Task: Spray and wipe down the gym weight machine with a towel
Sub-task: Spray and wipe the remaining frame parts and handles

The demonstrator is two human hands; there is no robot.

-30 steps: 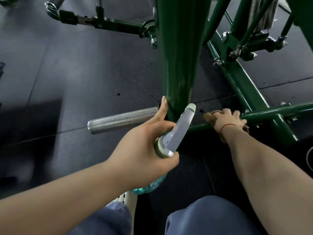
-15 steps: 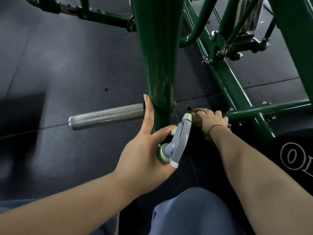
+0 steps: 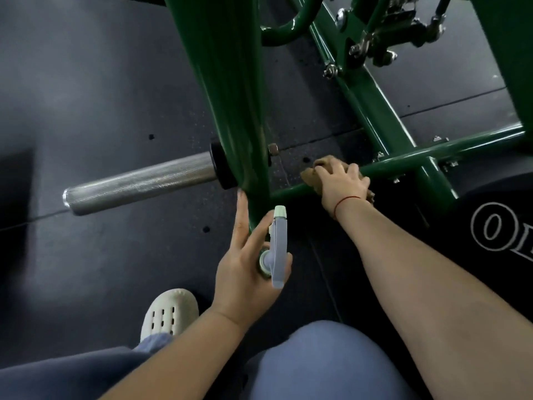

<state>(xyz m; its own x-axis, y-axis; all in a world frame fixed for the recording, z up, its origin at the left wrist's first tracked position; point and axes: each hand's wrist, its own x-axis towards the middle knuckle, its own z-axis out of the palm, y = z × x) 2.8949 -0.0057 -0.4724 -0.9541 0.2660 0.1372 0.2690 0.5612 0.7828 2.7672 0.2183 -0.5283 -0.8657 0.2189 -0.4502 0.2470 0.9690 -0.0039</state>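
Observation:
The green steel weight machine point(image 3: 230, 82) fills the top and right, its thick upright post in the middle. My left hand point(image 3: 248, 269) holds a spray bottle point(image 3: 277, 249) by its neck, nozzle pointing at the post's base; its index finger lies straight along the post. My right hand point(image 3: 341, 184) presses a tan towel point(image 3: 310, 174) onto a low horizontal green bar point(image 3: 403, 163) just right of the post. Most of the towel is hidden under the hand.
A knurled silver weight peg point(image 3: 138, 183) sticks out left from the post over the dark rubber floor point(image 3: 86, 82). Bolts and linkage point(image 3: 389, 39) sit at top right. A black weight plate point(image 3: 504, 226) lies at right. My white shoe point(image 3: 168, 313) and knees are below.
My left hand with the bottle has slid down and back from the post. My right hand and towel stay on the low bar, a little further along it. The view has tilted down.

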